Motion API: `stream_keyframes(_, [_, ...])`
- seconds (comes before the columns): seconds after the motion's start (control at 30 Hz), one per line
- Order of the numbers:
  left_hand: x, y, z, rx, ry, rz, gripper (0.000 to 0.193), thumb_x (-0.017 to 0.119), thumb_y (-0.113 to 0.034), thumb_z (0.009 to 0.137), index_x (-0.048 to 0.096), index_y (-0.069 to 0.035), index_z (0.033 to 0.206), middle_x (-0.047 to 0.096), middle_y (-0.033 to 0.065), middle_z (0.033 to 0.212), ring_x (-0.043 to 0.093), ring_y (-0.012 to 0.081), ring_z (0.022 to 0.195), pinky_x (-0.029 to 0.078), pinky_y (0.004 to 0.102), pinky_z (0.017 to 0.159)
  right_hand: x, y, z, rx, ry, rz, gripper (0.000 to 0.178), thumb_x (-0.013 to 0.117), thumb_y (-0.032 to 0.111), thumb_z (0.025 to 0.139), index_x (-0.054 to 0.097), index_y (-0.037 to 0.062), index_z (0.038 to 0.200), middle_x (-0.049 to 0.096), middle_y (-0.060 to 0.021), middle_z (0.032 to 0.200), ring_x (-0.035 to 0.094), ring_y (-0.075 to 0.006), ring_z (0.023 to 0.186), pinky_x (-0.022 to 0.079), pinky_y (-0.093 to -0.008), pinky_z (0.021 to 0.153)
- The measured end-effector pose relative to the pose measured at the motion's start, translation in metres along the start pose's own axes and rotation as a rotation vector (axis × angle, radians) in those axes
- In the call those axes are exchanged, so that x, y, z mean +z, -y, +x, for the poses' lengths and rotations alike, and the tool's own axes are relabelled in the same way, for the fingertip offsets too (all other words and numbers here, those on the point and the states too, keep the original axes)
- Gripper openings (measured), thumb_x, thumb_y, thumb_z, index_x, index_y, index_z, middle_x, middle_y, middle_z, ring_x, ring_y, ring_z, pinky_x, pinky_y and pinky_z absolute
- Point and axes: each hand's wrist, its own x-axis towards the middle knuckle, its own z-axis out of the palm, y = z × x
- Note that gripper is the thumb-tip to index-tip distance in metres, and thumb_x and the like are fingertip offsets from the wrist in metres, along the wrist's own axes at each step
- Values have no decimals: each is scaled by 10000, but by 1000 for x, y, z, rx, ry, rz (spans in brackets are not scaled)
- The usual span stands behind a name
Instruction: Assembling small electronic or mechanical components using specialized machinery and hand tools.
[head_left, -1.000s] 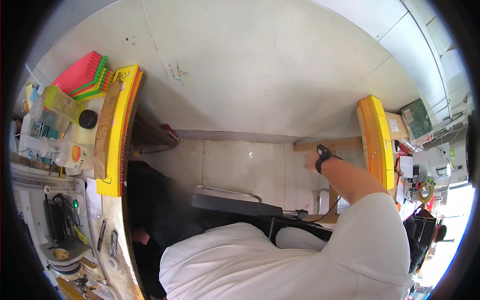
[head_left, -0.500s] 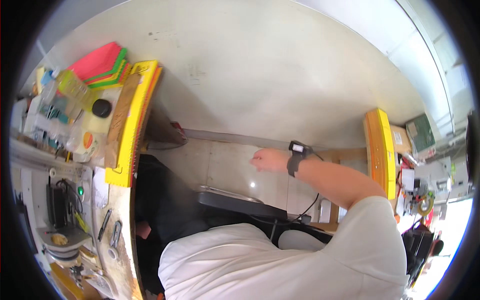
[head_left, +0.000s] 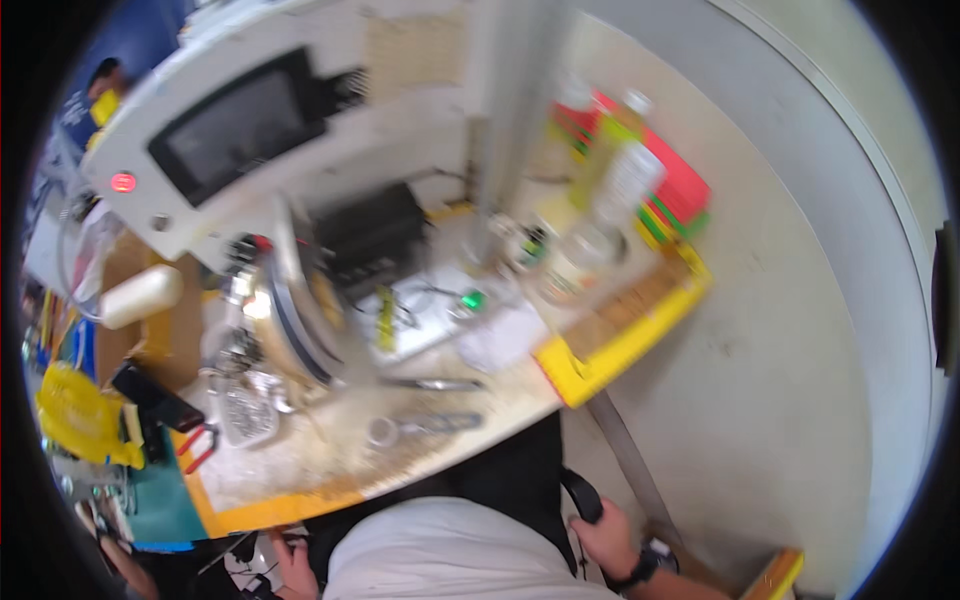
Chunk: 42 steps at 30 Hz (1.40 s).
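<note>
Below the table's front edge, at the lower right, my right hand [head_left: 608,542] is closed round the end of a curved black bar that looks like a chair armrest [head_left: 581,496]. A dark band with a small device [head_left: 645,568] is on that wrist. My left hand [head_left: 294,566] is low beside my white shirt, just under the table edge. Its fingers are blurred, and what they touch is hidden. On the worktable [head_left: 320,455] above lie a blurred grey hand tool [head_left: 440,424] and a slim dark tool [head_left: 435,384].
A round-headed machine [head_left: 300,310] stands on the table below a dark screen [head_left: 240,120]. A tray of small metal parts [head_left: 247,415] and red-handled pliers [head_left: 198,450] lie at left. Bottles [head_left: 580,262] and a yellow ledge [head_left: 625,345] are at right. Another person's arm [head_left: 130,570] shows lower left.
My view has swung left from the wall and floor to the worktable. My right arm, stretched out over the floor before, is now low at my side with the hand at the armrest.
</note>
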Motion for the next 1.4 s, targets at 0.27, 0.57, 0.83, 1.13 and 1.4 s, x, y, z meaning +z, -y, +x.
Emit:
stream_keyframes(0.27, [27,-19,-42,-379,-106,98,550,678,-336,1029,524,-40,1466,598,260,1304,563,424,1204,442,481,1013,7,17,19,92,41,-104,366,780,253,869,697,-26,1090,739,-262,990,696,-448,926,543,-494,841])
stream_keyframes(0.57, [39,31,-26,-365,-61,245,524,768,-362,974,599,-50,1360,757,231,1010,733,412,919,576,497,805,21,-11,30,192,88,-135,442,800,313,859,721,8,1169,761,-251,1074,713,-455,1017,552,-495,910])
stream_keyframes(0.83, [-16,-67,45,-173,-85,153,542,779,-245,895,598,-19,1353,726,253,1086,693,430,1009,536,502,893,17,-3,39,224,7,-200,405,802,321,846,720,-3,1074,750,-246,982,718,-420,927,553,-514,840])
stream_keyframes(1.13, [47,-48,22,-149,-75,30,611,826,-114,806,582,34,1346,739,284,1051,709,468,1003,552,477,900,-15,74,53,16,61,183,204,772,168,834,716,-26,853,684,-113,670,649,-179,588,502,-384,573])
stream_keyframes(1.4, [50,-68,41,-262,-114,124,719,821,-301,833,526,-26,1428,745,290,1128,712,480,1087,563,513,902,4,55,60,73,37,219,174,753,132,860,672,-19,836,618,-65,631,624,-184,540,497,-362,517])
